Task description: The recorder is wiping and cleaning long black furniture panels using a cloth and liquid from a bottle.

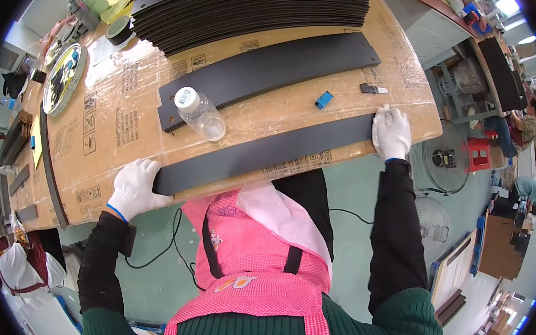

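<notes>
A long dark grey strip (263, 149) lies along the near edge of the cardboard-covered table (123, 93). My left hand (135, 188), in a white glove, grips its left end, the thumb along the end edge. At the opposite end my right hand (391, 133), also gloved in white, is closed round the corner. Just beyond the strip stands a clear bottle (207, 120) with a white cap, in front of a wider dark panel (275, 70). A small blue block (324, 100) and a small black-and-white piece (373, 89) lie near my right hand.
A tall stack of dark panels (255, 9) fills the far side. On the left are a round tray (64, 80) with small parts, a roll of dark tape (119, 28) and a dark curved strip (51, 163). Floor fans (445, 157) and a red stool (478, 154) stand to the right.
</notes>
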Motion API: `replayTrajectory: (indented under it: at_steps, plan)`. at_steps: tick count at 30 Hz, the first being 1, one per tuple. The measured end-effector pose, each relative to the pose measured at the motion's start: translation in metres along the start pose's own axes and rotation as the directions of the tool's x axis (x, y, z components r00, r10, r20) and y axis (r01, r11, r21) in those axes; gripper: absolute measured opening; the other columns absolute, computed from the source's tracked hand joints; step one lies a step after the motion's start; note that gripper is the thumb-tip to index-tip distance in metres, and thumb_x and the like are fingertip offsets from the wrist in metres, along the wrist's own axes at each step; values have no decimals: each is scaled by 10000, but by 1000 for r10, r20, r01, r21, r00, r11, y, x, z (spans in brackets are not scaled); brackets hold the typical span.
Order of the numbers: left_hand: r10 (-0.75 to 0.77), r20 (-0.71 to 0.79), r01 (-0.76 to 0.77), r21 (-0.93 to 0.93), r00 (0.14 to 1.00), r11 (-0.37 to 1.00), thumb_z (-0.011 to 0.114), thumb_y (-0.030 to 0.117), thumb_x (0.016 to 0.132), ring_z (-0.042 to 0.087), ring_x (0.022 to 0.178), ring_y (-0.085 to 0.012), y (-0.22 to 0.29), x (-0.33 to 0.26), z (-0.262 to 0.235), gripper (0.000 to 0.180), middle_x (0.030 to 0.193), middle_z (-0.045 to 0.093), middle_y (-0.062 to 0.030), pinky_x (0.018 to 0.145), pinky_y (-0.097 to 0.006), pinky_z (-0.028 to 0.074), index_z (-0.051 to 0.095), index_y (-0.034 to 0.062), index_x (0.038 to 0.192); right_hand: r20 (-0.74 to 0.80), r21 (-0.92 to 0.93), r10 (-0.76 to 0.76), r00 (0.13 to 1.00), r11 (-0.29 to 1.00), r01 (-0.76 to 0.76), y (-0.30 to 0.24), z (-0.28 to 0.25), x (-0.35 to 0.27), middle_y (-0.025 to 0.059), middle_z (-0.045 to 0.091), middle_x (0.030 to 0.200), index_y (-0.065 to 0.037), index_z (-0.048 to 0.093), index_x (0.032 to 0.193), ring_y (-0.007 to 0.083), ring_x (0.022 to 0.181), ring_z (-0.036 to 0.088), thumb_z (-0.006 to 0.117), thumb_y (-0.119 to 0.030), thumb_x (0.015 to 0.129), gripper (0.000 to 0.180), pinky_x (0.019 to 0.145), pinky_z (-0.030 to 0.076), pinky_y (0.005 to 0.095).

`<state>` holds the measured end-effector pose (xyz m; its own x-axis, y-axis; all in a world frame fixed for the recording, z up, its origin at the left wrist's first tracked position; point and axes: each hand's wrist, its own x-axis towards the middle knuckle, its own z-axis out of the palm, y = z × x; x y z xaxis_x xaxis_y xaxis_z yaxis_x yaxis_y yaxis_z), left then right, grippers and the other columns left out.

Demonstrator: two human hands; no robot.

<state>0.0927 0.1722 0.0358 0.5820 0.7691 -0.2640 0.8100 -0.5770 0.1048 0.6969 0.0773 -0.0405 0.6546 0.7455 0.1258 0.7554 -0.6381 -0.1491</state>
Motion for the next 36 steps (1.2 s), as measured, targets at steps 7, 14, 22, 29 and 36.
replayTrajectory:
  at_steps: [7,14,22,29,36]
  plan:
    - [54,-81,-50,49,995,998,900,493,663,573,1262,-355,25,1,-16,780,1273,622,-162,1073,-460,483,649,29,1236,-408,-133,-141,902,987,95,92,1,28,167,742,990,-131,743,1065,381,888,747,625,-318,969,241,848,615,492]
    - [44,-326,-110,-187,944,976,898,383,715,569,1264,-397,91,27,38,784,1328,620,-181,1095,-502,454,601,41,1355,223,52,-406,886,913,405,-168,-45,-115,224,756,1018,-100,752,1015,390,971,748,547,-323,991,303,802,635,525]
    - [13,-440,-152,-283,898,947,918,303,679,596,1191,-366,99,44,61,739,1251,634,-148,1038,-480,478,639,48,1314,-113,-209,-22,993,978,-3,25,-27,25,241,724,1084,-68,731,1035,441,1043,707,570,-320,1032,299,908,571,550]
    - [27,-478,-159,-238,878,958,918,331,682,611,1155,-349,97,38,64,747,1221,639,-127,1004,-472,490,629,69,1319,-12,-75,-404,915,912,402,-94,-20,-105,62,642,1058,-208,695,1073,310,974,662,649,-285,993,120,771,572,472]
    - [22,-494,-155,-229,869,961,921,336,675,618,1147,-349,100,40,64,741,1217,644,-124,999,-468,496,644,71,1309,15,46,-425,905,905,424,-74,-30,-92,36,650,1069,-225,734,1036,278,1052,644,739,-213,929,107,847,555,458]
